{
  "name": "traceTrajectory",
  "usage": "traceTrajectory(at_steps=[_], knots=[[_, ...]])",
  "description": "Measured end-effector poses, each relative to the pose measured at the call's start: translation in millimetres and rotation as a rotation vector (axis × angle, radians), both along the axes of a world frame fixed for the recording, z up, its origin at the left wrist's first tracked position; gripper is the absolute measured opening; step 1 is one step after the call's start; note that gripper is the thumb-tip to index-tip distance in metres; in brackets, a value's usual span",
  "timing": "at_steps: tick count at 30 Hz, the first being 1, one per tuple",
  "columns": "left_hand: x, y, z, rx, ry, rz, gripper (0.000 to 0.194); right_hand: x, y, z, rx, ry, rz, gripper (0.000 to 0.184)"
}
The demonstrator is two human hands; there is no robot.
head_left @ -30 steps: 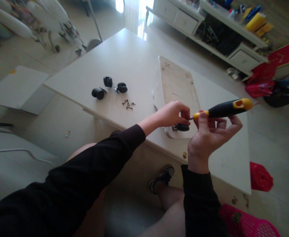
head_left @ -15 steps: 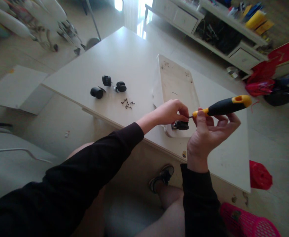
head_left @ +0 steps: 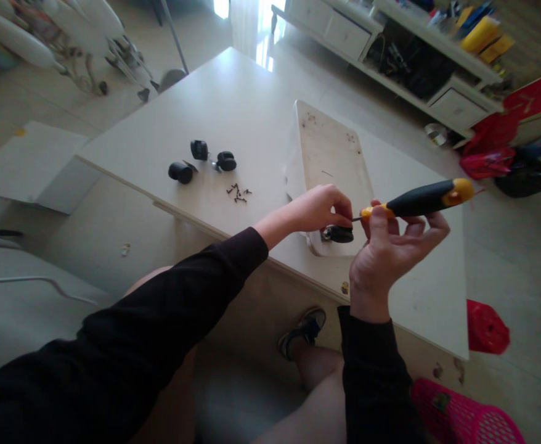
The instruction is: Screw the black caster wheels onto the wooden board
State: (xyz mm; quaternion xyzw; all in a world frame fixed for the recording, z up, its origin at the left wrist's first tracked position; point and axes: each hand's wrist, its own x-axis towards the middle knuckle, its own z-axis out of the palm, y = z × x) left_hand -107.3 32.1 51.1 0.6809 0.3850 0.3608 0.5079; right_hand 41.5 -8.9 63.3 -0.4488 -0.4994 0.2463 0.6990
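My right hand (head_left: pixel 386 246) is closed, thumb and fingers pinching the yellow collar of a black-and-yellow screwdriver (head_left: pixel 421 198). Its shaft points left, and the tip is hidden at the fingertips of my left hand (head_left: pixel 328 206). Those left fingers are pinched together just above a black caster wheel (head_left: pixel 339 234); what lies between them cannot be made out. This caster sits at the near end of an upturned, off-white plastic base (head_left: pixel 337 163), which has small holes at its far corners.
Three loose black casters, one of them a twin-wheel caster (head_left: pixel 227 161), lie on the white table (head_left: pixel 261 111) to the left, beside several small dark screws (head_left: pixel 238 193). A pink mesh basket (head_left: pixel 464 413) and a red stool (head_left: pixel 487 327) stand at the lower right. Beyond is a white cabinet (head_left: pixel 344 34).
The screwdriver handle has turned about its long axis, so the hole in its yellow end faces another way. Both hands stay in nearly the same place.
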Motion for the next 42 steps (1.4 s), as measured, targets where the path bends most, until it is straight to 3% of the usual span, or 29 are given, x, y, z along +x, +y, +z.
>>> traceTrajectory(at_steps=[5,10,13,17,20,26,29,36,42], knots=[[-2.1,2.0,0.8,0.071,0.024,0.025,0.015,-0.4,-0.8,-1.3,-0.042,-0.045,-0.008,0.059],[-4.0,-1.8,4.3,-0.045,-0.018,-0.066,0.013,-1.9,-4.9,-1.1,-0.048,-0.050,0.074,0.049],[-1.9,-3.2,4.9,-0.069,-0.027,-0.052,0.011,-2.2,-3.6,-0.6,-0.034,-0.042,0.090,0.052],[1.5,-2.2,3.5,0.017,-0.009,0.008,0.005,-2.0,-0.8,-0.1,0.000,-0.050,0.018,0.061],[0.9,-0.9,2.4,0.077,0.000,0.027,0.012,-2.4,-2.1,-0.6,-0.021,-0.056,0.016,0.056],[-4.9,-0.2,1.3,-0.055,-0.050,-0.091,0.013,-3.5,-6.3,-1.3,-0.022,-0.023,0.098,0.049],[-3.9,-0.3,0.7,-0.084,-0.031,-0.054,0.012,-2.7,-4.3,-0.7,-0.028,-0.010,0.115,0.049],[-1.1,-1.1,1.3,-0.022,-0.018,0.002,0.009,-2.2,-1.6,0.4,-0.002,-0.034,-0.026,0.056],[-4.9,1.2,-0.2,-0.037,-0.031,-0.041,0.012,-4.1,-8.1,-1.2,-0.031,-0.027,0.094,0.048]])
